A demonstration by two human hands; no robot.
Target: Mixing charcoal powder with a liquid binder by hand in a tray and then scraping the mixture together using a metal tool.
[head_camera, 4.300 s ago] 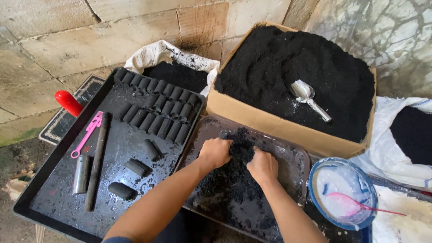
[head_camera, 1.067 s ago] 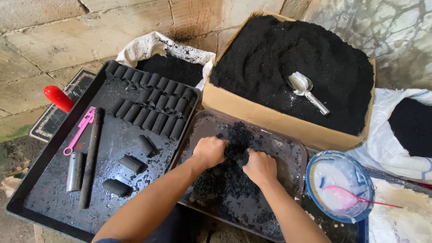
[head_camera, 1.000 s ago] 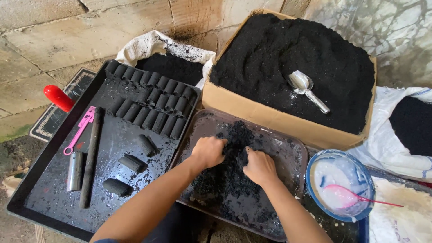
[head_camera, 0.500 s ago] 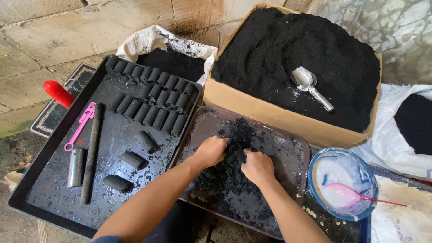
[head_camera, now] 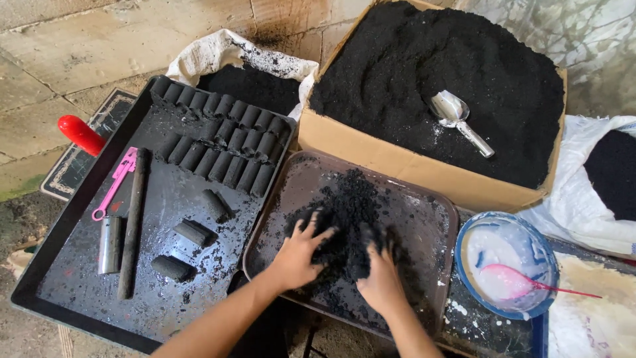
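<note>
Black mix (head_camera: 348, 219) under both hands: coarse, crumbly, matt, damp-looking clumps. Brown tray (head_camera: 424, 219): smooth, dull sheen, dust-smeared. Large black tray (head_camera: 79, 219): smooth, soot-filmed. Pressed black cylinders (head_camera: 225, 142): matt, gritty. Scoop (head_camera: 457, 119): bright polished metal. Box (head_camera: 397, 162): plain cardboard, matt. Blue bowl (head_camera: 530, 305): glossy plastic, white smears. Sacks (head_camera: 238, 53): woven, rough.

Bare tray floor (head_camera: 424, 219) open at frame centre-right, cardboard box (head_camera: 404, 162) walling above, blue bowl (head_camera: 507, 265) crowding right, black briquettes (head_camera: 222, 142) upper left

Soft, even daylight, brightest far right; shadows faint, focus sharp throughout (only slight bending toward the edges).
</note>
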